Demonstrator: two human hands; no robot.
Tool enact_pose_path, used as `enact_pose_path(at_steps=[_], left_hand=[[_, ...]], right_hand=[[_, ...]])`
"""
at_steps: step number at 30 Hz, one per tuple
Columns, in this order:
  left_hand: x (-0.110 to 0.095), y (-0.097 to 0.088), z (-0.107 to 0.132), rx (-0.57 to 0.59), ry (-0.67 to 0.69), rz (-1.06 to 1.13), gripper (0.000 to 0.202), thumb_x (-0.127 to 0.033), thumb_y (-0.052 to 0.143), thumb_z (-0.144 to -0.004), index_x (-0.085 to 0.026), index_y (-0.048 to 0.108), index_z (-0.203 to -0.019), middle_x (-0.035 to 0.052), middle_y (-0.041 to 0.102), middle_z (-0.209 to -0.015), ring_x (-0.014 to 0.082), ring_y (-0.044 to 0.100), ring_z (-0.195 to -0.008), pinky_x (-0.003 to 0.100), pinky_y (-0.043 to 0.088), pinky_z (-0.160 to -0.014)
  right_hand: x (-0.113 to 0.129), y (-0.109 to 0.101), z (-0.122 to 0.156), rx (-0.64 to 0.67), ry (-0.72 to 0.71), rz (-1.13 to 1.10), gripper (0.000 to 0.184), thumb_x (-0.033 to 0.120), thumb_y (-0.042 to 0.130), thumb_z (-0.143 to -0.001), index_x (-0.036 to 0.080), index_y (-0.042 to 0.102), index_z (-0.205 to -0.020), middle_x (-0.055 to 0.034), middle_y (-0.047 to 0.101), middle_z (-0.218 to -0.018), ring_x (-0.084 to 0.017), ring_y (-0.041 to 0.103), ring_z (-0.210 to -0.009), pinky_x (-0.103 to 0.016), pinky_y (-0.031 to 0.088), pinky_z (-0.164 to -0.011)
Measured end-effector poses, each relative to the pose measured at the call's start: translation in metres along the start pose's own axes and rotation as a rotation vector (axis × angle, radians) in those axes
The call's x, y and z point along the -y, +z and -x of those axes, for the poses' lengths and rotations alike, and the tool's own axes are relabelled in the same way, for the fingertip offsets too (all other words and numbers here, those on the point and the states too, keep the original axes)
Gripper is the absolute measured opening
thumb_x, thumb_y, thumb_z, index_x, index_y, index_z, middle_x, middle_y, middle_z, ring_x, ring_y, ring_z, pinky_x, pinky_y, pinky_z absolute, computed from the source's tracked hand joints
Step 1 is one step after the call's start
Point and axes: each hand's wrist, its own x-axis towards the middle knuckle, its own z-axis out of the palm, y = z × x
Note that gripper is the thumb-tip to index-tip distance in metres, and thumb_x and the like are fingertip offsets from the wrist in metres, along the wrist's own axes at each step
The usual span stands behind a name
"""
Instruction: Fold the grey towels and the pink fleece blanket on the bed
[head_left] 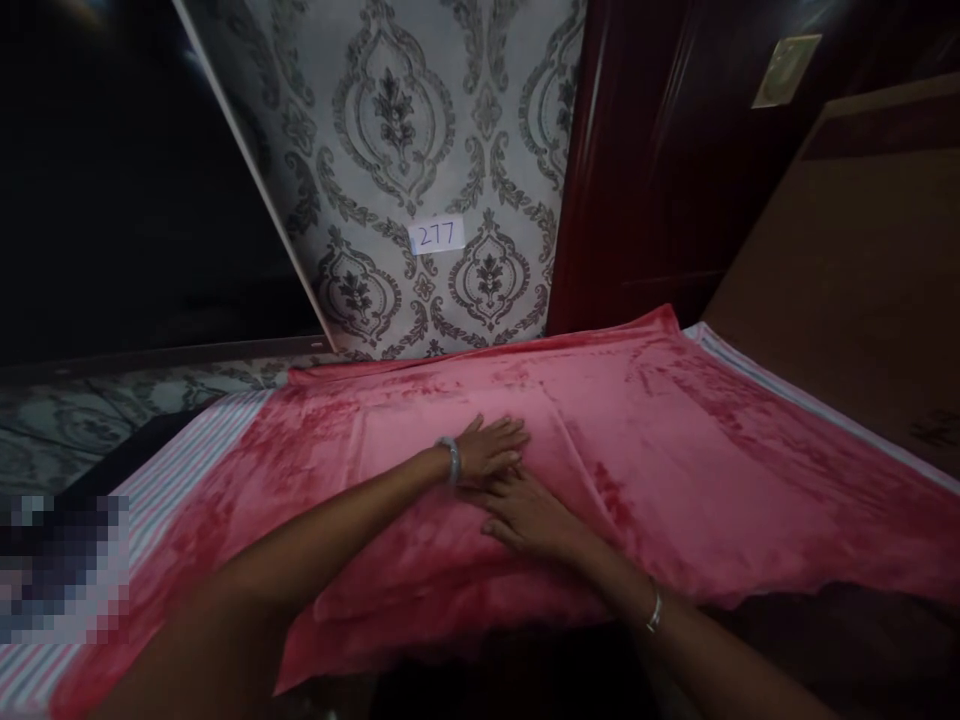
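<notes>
A pink-red plush cloth (pixel 675 460) lies spread over the surface in front of me, with a folded, flat rectangular piece (pixel 420 430) of the same colour near its middle. My left hand (pixel 487 450), a bracelet at its wrist, rests flat on this folded piece with fingers pointing right. Just below and to the right, my right hand (pixel 529 515) also lies flat, its fingers stretched toward the left. The two hands meet or overlap at the fingertips. Neither holds anything.
A striped cloth (pixel 187 450) shows under the pink one at left and right. A large dark screen (pixel 135 190) stands at the left. Behind is patterned wallpaper (pixel 390 110) with a paper label (pixel 436 235) reading 277. A cardboard box (pixel 862 270) stands at the right.
</notes>
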Motion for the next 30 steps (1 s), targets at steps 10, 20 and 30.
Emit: enact_pose_path(at_steps=[10, 20, 30], left_hand=[[0.112, 0.006, -0.064, -0.065, 0.001, -0.032, 0.062, -0.061, 0.03, -0.1, -0.034, 0.032, -0.157, 0.0044, 0.024, -0.167, 0.0271, 0.019, -0.154, 0.059, 0.015, -0.124], [0.118, 0.009, -0.073, -0.172, -0.029, -0.022, 0.062, -0.052, 0.032, -0.102, -0.022, 0.036, -0.156, 0.0097, 0.037, -0.161, 0.0222, 0.033, -0.15, 0.044, 0.024, -0.125], [0.041, -0.017, -0.069, -0.095, 0.115, -0.15, 0.062, -0.049, 0.031, -0.102, -0.023, 0.032, -0.158, 0.0113, 0.032, -0.164, 0.0258, 0.024, -0.153, 0.052, 0.014, -0.125]], right_hand=[[-0.006, 0.001, 0.003, 0.034, 0.066, -0.134, 0.055, 0.051, 0.044, -0.104, 0.033, 0.039, -0.156, 0.0006, 0.024, -0.166, -0.023, 0.008, -0.155, -0.052, 0.004, -0.125], [-0.005, -0.004, -0.001, 0.031, 0.088, -0.141, 0.056, 0.055, 0.04, -0.105, 0.032, 0.039, -0.155, 0.0, 0.024, -0.165, -0.021, 0.009, -0.155, -0.052, 0.003, -0.126], [-0.009, -0.043, 0.038, -0.193, 0.207, 0.055, 0.048, 0.049, 0.041, -0.105, 0.026, 0.057, -0.144, -0.0069, 0.044, -0.156, -0.026, 0.032, -0.147, -0.054, 0.013, -0.124]])
